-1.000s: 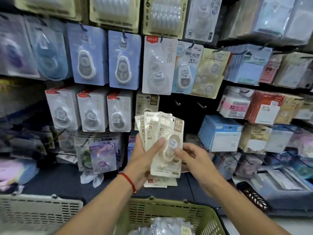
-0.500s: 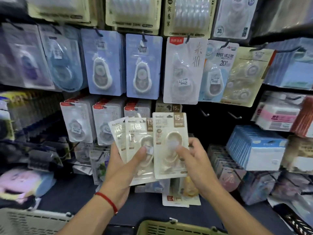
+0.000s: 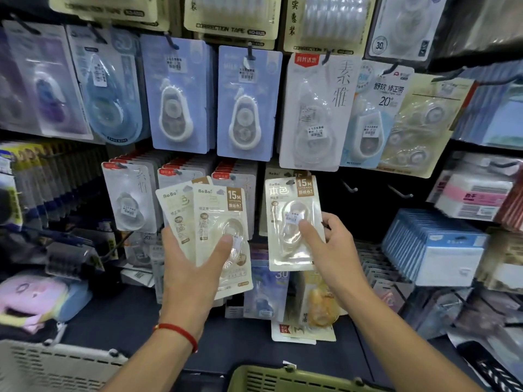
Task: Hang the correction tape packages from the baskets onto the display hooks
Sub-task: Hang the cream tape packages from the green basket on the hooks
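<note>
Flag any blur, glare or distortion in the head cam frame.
Head view: wide-angle bowing at the edges; the left shelf items are smeared and soft; glare sits on the blister of the package held by the right hand; the stack in the left hand reads fairly sharp.

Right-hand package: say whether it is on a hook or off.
Cannot tell for sure. The right hand grips the package upright before matching hung ones; the hook there is hidden.

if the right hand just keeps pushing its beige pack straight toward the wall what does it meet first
Probably the matching beige 15M pack already hanging behind the cream correction tape pack in the right hand; the depth between them is unclear.
</note>
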Demonstrator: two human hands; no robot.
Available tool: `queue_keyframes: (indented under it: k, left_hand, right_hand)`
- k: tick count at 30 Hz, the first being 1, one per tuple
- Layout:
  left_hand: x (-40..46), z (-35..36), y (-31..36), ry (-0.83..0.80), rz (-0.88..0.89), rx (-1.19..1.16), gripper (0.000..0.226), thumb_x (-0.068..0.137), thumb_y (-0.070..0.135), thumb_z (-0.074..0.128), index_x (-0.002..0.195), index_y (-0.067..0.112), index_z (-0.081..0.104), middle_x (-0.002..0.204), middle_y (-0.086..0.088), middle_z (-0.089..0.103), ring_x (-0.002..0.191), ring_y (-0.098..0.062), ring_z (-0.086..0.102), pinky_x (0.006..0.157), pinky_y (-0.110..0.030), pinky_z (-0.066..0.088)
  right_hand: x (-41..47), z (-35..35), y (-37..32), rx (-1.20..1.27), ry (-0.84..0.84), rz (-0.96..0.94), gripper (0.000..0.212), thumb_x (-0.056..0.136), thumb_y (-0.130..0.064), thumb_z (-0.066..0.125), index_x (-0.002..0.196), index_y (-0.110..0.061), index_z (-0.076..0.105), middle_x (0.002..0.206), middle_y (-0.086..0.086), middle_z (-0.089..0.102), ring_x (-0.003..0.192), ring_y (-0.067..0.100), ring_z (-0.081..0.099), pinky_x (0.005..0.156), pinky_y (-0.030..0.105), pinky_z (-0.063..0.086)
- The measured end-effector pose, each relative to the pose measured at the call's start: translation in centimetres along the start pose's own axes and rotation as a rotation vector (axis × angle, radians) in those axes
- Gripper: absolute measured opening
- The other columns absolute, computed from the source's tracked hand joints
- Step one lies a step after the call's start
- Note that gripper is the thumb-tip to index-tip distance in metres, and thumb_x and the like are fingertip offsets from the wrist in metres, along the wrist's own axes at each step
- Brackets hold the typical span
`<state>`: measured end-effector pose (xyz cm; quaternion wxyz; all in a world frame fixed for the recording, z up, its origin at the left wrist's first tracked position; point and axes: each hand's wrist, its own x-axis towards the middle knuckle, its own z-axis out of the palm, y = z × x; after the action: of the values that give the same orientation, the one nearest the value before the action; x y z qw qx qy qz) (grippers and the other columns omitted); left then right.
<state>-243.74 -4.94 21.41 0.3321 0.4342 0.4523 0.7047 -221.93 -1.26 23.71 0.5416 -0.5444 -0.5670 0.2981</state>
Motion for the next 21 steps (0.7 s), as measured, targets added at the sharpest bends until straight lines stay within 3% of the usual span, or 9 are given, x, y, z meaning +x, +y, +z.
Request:
queue_keyframes:
  k: [3,6,8,10,13,16,19,21]
  left_hand:
    - [-0.1,0.4,0.1,-0.001,0.033,-0.014,0.068,0.087,0.033,0.084,0.141,0.044,0.045,0.128,0.024,0.069,0.113,0.004,0.068,0.094,-0.029,0.054]
    - [-0.4,1.3,-0.1,-0.068,0.031,-0.012,0.074,0.085,0.039,0.085,0.145,0.04,0.042,0.13,0.024,0.068,0.117,0.004,0.067,0.101,-0.035,0.054]
    - [-0.8,2.2,-0.4,-0.14,0.009,-0.021,0.075,0.084,0.038,0.088,0.144,0.041,0.043,0.132,0.021,0.068,0.121,-0.002,0.067,0.105,-0.044,0.054]
    - [-1.4,3.3,-0.8,-0.227,-0.012,-0.035,0.075,0.08,0.038,0.091,0.139,0.045,0.045,0.13,0.019,0.07,0.119,-0.005,0.069,0.103,-0.044,0.055]
    - [-2.0,4.5,-1.3,-0.29,-0.027,-0.051,0.071,0.072,0.044,0.091,0.129,0.053,0.049,0.127,0.019,0.072,0.117,-0.005,0.071,0.097,-0.038,0.059]
    - [-1.9,5.2,-1.5,-0.271,-0.034,-0.097,0.068,0.073,0.048,0.089,0.128,0.052,0.05,0.127,0.02,0.072,0.117,-0.004,0.07,0.094,-0.031,0.062]
    - [-1.5,5.1,-1.7,-0.197,-0.042,-0.086,0.05,0.088,0.041,0.083,0.127,0.051,0.053,0.127,0.019,0.072,0.118,-0.005,0.07,0.097,-0.038,0.058]
    - [-1.2,4.8,-1.6,-0.124,-0.012,-0.034,0.04,0.093,0.03,0.079,0.113,0.057,0.057,0.118,0.022,0.074,0.108,-0.001,0.072,0.086,-0.025,0.06]
  right_hand:
    - [-0.2,-0.3,0.2,-0.26,0.005,0.009,0.059,0.102,-0.056,0.055,0.151,-0.025,0.044,0.139,-0.008,0.056,0.129,0.014,0.057,0.107,0.043,0.049]
    - [-1.2,-0.7,0.5,-0.32,-0.072,-0.085,0.044,0.104,-0.048,0.054,0.144,-0.029,0.052,0.135,-0.012,0.056,0.116,-0.005,0.056,0.094,0.015,0.044]
    - [-2.3,-0.8,0.5,-0.235,-0.211,-0.093,0.037,0.103,-0.048,0.058,0.137,-0.034,0.058,0.125,-0.02,0.062,0.11,-0.014,0.057,0.084,0.005,0.044]
    - [-3.2,-0.9,0.6,-0.146,-0.312,-0.08,0.033,0.101,-0.051,0.062,0.131,-0.038,0.061,0.114,-0.022,0.07,0.105,-0.01,0.063,0.083,0.009,0.05]
    - [-3.7,-1.2,0.9,-0.076,-0.3,-0.079,0.025,0.099,-0.049,0.066,0.121,-0.038,0.064,0.108,-0.018,0.075,0.098,0.001,0.072,0.082,0.022,0.058]
    - [-3.4,-1.6,1.1,0.03,-0.259,-0.049,0.025,0.098,-0.042,0.069,0.12,-0.033,0.063,0.108,-0.017,0.076,0.098,0.005,0.074,0.084,0.028,0.061]
    - [-2.8,-1.9,0.8,0.126,-0.229,-0.036,0.029,0.098,-0.039,0.069,0.124,-0.029,0.059,0.113,-0.018,0.076,0.101,0.005,0.075,0.083,0.023,0.06]
    - [-2.5,-2.0,0.7,0.142,-0.217,-0.057,0.033,0.097,-0.04,0.068,0.126,-0.03,0.057,0.114,-0.015,0.077,0.101,0.006,0.076,0.082,0.023,0.061]
